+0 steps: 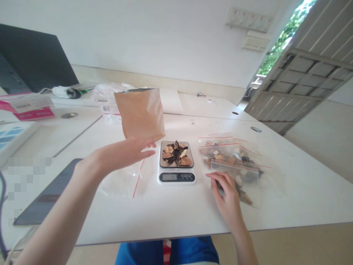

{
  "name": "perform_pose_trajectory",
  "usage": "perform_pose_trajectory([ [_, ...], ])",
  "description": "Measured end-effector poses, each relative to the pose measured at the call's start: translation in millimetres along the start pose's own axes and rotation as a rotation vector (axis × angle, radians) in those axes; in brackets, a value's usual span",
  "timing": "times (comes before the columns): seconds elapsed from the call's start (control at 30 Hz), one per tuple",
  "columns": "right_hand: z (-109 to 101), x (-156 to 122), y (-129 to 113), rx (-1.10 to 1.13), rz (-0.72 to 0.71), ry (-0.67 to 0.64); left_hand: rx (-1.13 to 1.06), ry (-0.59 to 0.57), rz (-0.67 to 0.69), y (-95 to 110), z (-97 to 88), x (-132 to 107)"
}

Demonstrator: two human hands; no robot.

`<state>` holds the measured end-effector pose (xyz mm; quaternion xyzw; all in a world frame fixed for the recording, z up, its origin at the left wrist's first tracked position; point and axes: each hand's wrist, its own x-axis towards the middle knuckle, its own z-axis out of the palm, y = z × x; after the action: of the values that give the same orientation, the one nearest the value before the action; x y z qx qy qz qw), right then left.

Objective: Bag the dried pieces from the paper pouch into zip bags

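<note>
A white digital kitchen scale [177, 177] stands mid-table. On its tray lies a heap of dried brown and black pieces with a pale one [177, 154]. My left hand [124, 156] reaches in from the left, fingers stretched out and empty, just left of the tray. Behind it a brown kraft paper pouch [142, 114] stands upright, open at the top. My right hand [224, 189] is right of the scale, loosely curved beside clear zip bags [234, 154] holding dried pieces. Its thumb and index finger are slightly apart, with nothing visible held between them.
Under my left forearm lies a clear zip bag with a red seal line [124, 182]. A dark flat pad [46, 195] is at the left. Farther back are a monitor [35, 59], pink-and-white boxes [30, 106] and a plastic-wrapped package [109, 99]. The table's front edge runs before my lap.
</note>
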<state>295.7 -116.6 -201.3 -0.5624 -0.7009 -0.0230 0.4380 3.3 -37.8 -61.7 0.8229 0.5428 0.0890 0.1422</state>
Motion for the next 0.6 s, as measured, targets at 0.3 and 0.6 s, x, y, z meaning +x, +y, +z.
perform_pose_trajectory([
  [0.3, 3, 0, 4, 0.016, -0.043, -0.032, 0.106, 0.010, -0.097, -58, 123.0, -57],
  [0.6, 7, 0, -37, 0.144, -0.004, 0.072, -0.057, 0.229, -0.140, -33, 139.6, -90],
])
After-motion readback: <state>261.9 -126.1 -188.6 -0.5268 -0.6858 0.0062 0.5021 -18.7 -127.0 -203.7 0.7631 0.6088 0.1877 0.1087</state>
